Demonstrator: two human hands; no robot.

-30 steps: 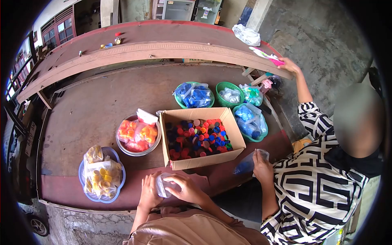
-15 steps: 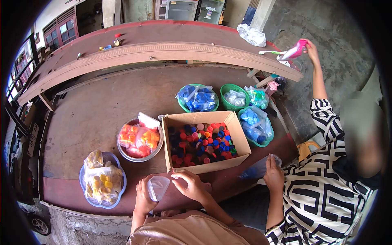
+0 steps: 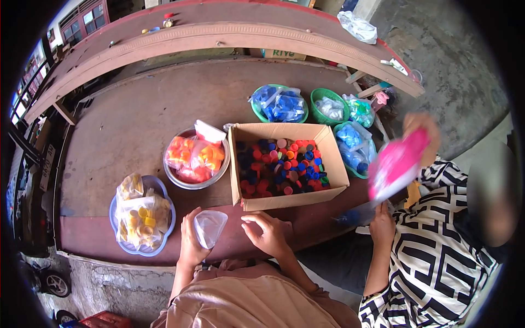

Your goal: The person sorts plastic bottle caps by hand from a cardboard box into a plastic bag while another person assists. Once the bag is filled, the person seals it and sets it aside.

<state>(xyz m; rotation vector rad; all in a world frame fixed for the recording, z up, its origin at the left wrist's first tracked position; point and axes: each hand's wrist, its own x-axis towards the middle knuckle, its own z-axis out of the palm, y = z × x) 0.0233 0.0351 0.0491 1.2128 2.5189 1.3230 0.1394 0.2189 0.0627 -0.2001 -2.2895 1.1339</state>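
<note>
My left hand [image 3: 191, 241] is closed around a clear plastic bag [image 3: 210, 228], whose mouth gapes toward the camera. Nothing shows inside the bag. Just to its right, my right hand [image 3: 267, 233] is curved with thumb and fingers apart, holding nothing I can see. Beyond both hands stands an open cardboard box [image 3: 292, 204] with many loose bottle caps [image 3: 284, 169] in red, blue, black and brown. Left of the box, a metal bowl [image 3: 191, 186] holds bagged orange and red caps. A lilac tray [image 3: 170, 218] carries bagged yellow and tan caps.
Green baskets [image 3: 316, 104] and a bowl of bagged blue caps [image 3: 279, 104] stand behind the box. At right, a co-worker [image 3: 432, 251] in a patterned top holds a pink package [image 3: 399, 164] and a clear bag [image 3: 355, 215]. A raised wooden shelf [image 3: 219, 41] spans the back.
The co-worker has brought the pink package from the far shelf's end down toward their other hand. The view has shifted slightly; my hands keep nearly the same pose, with the bag in my left.
</note>
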